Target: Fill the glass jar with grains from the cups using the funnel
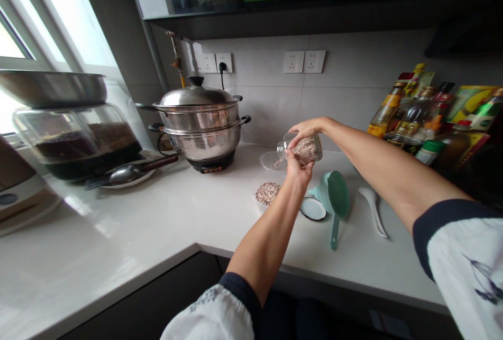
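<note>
My right hand [305, 129] grips a clear glass jar [302, 149] of mixed grains from above and holds it tipped on its side, mouth to the left. My left hand [298, 170] reaches up under the jar, fingers closed against its lower side. Below them a small bowl [268, 193] on the white counter [118, 235] holds a heap of the same grains. The jar's clear lid [270, 161] lies flat behind the bowl.
A stacked steel steamer pot [200, 120] stands on an induction cooker at the back. A teal strainer scoop [334, 196], a white spoon [373, 211] and a small dark-rimmed cup [313, 208] lie right of the bowl. Sauce bottles [416, 114] crowd the right corner. Grain containers [74, 138] stand left.
</note>
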{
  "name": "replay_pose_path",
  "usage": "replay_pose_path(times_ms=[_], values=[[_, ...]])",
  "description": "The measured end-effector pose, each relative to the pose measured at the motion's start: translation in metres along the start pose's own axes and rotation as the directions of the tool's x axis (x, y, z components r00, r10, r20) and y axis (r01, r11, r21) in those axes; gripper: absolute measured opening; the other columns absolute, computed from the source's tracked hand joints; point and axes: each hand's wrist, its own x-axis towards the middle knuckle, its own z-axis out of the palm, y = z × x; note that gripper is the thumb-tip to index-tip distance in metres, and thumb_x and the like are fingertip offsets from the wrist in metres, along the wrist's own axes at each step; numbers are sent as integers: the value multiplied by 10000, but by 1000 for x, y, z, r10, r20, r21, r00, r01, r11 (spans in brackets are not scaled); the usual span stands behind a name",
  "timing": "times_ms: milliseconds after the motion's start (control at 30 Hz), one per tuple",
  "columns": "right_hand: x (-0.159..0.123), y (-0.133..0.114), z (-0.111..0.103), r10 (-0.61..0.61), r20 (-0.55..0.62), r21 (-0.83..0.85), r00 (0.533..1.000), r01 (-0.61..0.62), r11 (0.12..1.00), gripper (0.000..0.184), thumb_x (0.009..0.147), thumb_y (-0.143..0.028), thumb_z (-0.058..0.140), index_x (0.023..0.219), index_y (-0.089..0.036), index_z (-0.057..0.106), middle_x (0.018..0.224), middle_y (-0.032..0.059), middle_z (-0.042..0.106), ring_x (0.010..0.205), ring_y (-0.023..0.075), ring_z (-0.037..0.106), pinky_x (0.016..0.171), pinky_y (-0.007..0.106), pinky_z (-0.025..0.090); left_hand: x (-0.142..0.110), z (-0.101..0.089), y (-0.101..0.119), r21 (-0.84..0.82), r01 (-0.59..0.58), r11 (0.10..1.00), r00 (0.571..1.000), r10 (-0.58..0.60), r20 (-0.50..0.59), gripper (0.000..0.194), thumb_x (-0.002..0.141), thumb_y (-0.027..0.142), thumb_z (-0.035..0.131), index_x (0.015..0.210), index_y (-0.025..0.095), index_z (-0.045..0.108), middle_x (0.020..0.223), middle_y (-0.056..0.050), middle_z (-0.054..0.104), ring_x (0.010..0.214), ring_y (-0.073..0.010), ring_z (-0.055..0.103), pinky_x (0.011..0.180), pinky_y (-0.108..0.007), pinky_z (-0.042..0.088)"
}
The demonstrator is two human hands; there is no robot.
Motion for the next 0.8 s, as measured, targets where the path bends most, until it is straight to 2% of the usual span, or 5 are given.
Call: replay_pose_path(times_ms=[333,633,800], values=[[8,-14,-3,79,-26,-77,997,-81,994,996,384,-634,802,1253,-195,589,1171,80,651,1079,387,578,896,424,486,9,-2,3,9,-31,999,999,31,10,569,915,559,273,1283,208,528,1324,-158,538,1179,-234,557,820,-353,542],[21,-26,-9,-34,53,-209,998,45,977,851,400,-691,765,1114,-235,681,1006,41,706,965,335,630,822,388,496,3,1,7,-85,-21,996,1000,22,11,604,920,560,261,1286,154,517,1342,-169,518,1252,-250,493,858,-362,528],[24,-35,-8,-75,61,-227,995,87,970,790,377,-677,774,1043,-256,715,939,13,716,945,307,639,820,365,500,3,-1,7,-114,-6,994,999,9,30,612,917,572,254,1260,150,533,1346,-168,513,1244,-252,500,818,-336,545]])
